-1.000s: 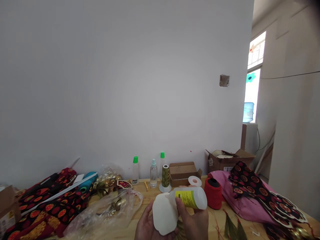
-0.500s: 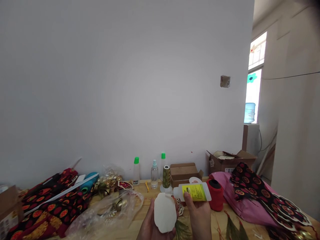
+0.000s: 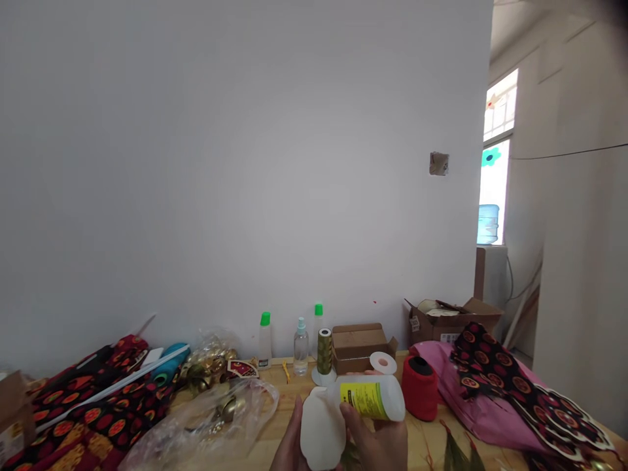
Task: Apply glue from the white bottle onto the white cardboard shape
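My left hand (image 3: 288,437) is closed round the edge of a white scalloped card (image 3: 322,432), its plain face turned toward me. In my right hand (image 3: 375,441) lies a white glue bottle (image 3: 371,397) with a yellow label, tipped on its side. Its nozzle points left, over the top edge of the card; whether it touches cannot be made out. Just behind stands a cone of olive thread (image 3: 324,351), and a red thread cone (image 3: 419,388) is to the right of the bottle. A green tassel below my right hand is partly hidden.
Green-capped bottles (image 3: 265,340), a clear spray bottle (image 3: 301,347) and a small open carton (image 3: 364,341) line the wall. On the left lie patterned fabric (image 3: 105,412) and a clear plastic bag (image 3: 206,425). Pink cloth (image 3: 471,405) and tassels (image 3: 456,445) are at the right.
The bottle in my right hand has moved left and down, its nozzle now over the card's top edge. The card sits slightly lower. A white ring behind it shows more fully.
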Demonstrator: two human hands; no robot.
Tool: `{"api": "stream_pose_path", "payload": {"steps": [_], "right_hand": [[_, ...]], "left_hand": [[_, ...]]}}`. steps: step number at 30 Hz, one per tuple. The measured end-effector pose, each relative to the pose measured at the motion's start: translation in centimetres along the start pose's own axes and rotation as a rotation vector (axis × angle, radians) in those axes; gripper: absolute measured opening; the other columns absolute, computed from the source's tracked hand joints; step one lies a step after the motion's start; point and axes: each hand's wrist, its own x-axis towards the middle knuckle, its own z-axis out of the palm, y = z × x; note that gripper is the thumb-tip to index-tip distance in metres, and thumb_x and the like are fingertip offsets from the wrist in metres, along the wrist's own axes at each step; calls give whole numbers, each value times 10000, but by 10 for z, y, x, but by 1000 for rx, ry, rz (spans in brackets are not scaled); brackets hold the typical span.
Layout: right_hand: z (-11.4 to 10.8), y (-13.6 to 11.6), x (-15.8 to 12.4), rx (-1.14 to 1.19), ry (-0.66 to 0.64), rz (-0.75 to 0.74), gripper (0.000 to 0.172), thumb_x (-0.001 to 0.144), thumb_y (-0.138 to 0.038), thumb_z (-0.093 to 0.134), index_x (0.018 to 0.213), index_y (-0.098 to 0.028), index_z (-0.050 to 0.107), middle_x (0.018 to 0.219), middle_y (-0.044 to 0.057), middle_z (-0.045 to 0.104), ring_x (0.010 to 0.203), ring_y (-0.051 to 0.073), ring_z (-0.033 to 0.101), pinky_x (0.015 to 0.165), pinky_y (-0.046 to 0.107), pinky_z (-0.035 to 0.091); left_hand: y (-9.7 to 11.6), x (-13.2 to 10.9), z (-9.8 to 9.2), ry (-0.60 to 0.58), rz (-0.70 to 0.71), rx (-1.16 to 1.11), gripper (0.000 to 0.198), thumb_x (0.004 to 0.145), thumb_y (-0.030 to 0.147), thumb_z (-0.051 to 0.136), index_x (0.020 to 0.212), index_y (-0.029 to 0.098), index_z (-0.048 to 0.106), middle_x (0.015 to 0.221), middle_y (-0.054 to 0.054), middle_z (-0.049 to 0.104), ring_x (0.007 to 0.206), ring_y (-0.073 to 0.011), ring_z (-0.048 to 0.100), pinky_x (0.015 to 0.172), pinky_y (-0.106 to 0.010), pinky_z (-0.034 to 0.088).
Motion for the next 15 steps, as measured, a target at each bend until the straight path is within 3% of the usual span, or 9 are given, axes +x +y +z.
{"api": "stream_pose_path", "payload": {"steps": [8,12,15], "right_hand": [[-3,4,-4,-127,-12,-76,499,480,-295,732,923,-156,550,825,49,651,722,193,611,701,273,506],[-3,2,-3,-145,-87,-188,392,517,-234,708,872,-176,550,841,39,639,765,189,604,705,261,497],[-3,2,-3,-132,-152,-192,367,531,-225,697,863,-185,543,847,31,631,778,178,596,703,243,494]], "left_hand": [[-2,0,-2,-34,-23,-2,305,701,433,530,748,165,667,614,-46,681,545,-177,610,497,-277,475],[-2,3,-7,-40,-15,-22,312,700,431,535,794,160,658,658,-55,686,560,-183,611,503,-278,464],[-1,6,-12,-96,-17,-58,352,723,446,497,845,151,643,715,-79,687,595,-187,620,486,-265,450]]}}
